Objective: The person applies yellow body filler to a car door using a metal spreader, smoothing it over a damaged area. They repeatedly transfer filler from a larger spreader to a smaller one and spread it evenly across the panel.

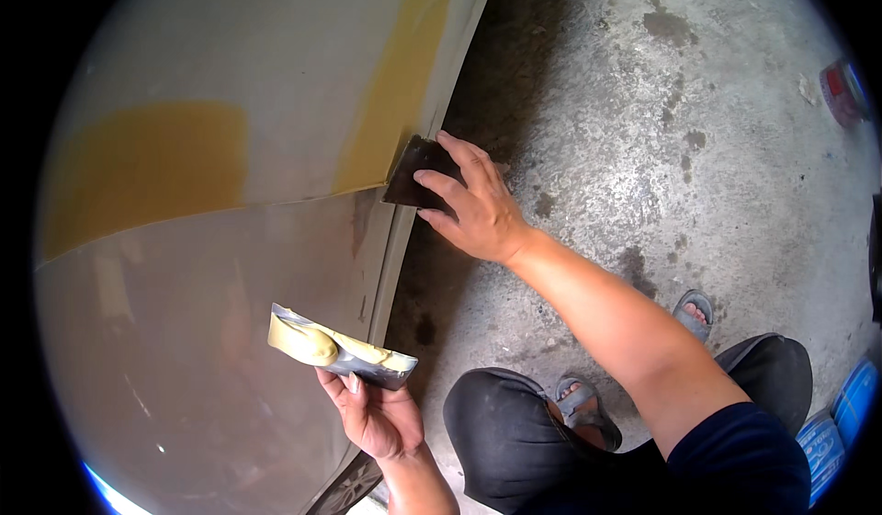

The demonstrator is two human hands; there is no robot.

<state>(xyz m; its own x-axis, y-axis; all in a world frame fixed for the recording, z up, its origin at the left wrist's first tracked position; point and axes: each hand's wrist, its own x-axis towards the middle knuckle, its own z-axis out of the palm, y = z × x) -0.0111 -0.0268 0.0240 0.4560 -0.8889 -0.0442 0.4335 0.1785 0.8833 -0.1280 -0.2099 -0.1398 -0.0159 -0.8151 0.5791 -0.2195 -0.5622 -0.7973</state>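
Spreader [406, 184] at the panel [303, 19] edge, paste [308, 342] on the left

Right hand [482, 207]: fingers clamped on the dark, flat spreader. Its blade lies over the panel's right edge, at the lower end of the upright yellow patch [395, 92]; full contact along the blade cannot be confirmed.
Left hand [381, 420]: thumb and fingers clamped on the lower side of a grey plate [372, 368], held tilted below and left of the spreader. The paste sits in a thick lump at one end.

Risks (judgement): a steeper plate tilt could let the lump slide off. Uneven blade pressure could leave ridges; pressing across the edge could push paste into the seam [266, 204] or over the side.

Surface: dull grey above the seam, browner and glossier below. A wide yellow patch [156, 166] lies at left, ending along the seam.
Room: concrete floor [597, 138] with dark stains, wet or dry unclear. Red container [841, 92] far right; blue packages [831, 432] lower right, near the knee.
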